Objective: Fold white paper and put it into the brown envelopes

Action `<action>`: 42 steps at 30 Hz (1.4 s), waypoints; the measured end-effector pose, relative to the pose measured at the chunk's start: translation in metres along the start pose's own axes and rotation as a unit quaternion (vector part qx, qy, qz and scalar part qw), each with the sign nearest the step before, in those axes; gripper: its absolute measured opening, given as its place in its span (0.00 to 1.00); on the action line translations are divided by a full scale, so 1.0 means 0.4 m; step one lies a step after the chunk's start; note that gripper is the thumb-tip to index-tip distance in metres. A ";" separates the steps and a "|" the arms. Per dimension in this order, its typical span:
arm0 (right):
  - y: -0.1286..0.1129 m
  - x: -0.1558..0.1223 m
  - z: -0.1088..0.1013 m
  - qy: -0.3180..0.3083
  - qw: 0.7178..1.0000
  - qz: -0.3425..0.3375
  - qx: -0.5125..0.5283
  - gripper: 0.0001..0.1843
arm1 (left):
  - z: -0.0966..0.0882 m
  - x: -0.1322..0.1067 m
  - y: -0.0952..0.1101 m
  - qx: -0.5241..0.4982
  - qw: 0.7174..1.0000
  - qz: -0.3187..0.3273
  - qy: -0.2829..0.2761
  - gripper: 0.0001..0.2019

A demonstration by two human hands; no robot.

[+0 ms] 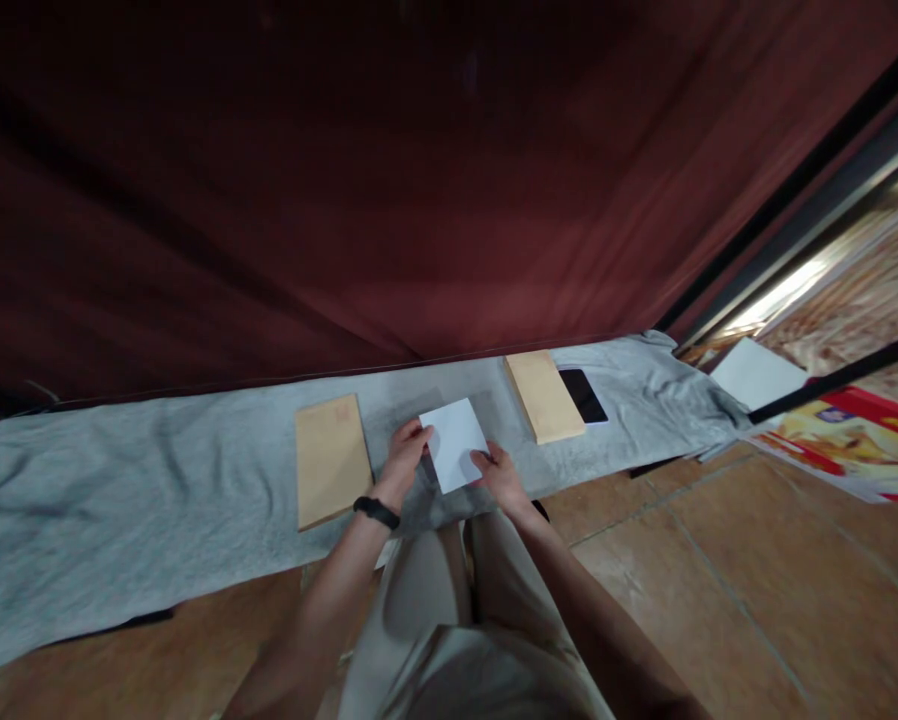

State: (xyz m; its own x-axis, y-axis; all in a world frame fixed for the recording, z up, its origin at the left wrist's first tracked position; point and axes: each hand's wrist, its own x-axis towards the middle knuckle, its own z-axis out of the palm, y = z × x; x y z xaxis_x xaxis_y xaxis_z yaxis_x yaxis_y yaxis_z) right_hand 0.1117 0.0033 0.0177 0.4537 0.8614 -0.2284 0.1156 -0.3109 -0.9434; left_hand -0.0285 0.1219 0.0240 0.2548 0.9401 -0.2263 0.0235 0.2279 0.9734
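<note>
A white sheet of paper (455, 445) is held up over the grey cloth, in front of my lap. My left hand (405, 455), with a black band on its wrist, pinches the sheet's left edge. At the lower right edge my right hand (500, 474) grips it, thumb on top. Left of my left hand lies a flat brown envelope (333, 460) with a faint reddish mark near its top. To the right of the sheet rests a thick stack of brown envelopes (545, 398), with a dark-screened phone or tablet (584, 396) beside it.
Grey cloth (194, 480) covers the long narrow surface before me. A dark red curtain (434, 200) hangs right behind it. At the right stand a metal frame (801, 210) and a red and yellow printed board (854, 440), above a tiled floor (689, 590).
</note>
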 end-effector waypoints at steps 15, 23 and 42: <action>0.021 0.029 -0.003 0.022 0.992 0.019 -0.125 0.10 | 0.074 -0.115 -0.080 0.422 0.852 0.292 -0.103 0.24; 0.021 0.031 -0.025 0.061 0.971 -0.018 -0.228 0.08 | 0.067 -0.085 -0.089 0.524 0.803 0.270 -0.091 0.27; 0.049 0.043 -0.019 0.101 0.954 -0.055 -0.276 0.12 | 0.022 -0.080 -0.094 0.542 0.780 0.298 -0.094 0.29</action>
State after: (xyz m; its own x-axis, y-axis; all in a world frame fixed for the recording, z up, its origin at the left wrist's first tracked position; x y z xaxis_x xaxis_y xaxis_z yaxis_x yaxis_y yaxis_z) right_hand 0.1285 0.0088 -0.0027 0.5660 0.8238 -0.0319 0.5951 -0.4351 -0.6757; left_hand -0.0292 0.0809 -0.0051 0.6675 0.7205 0.1880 0.6243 -0.6791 0.3860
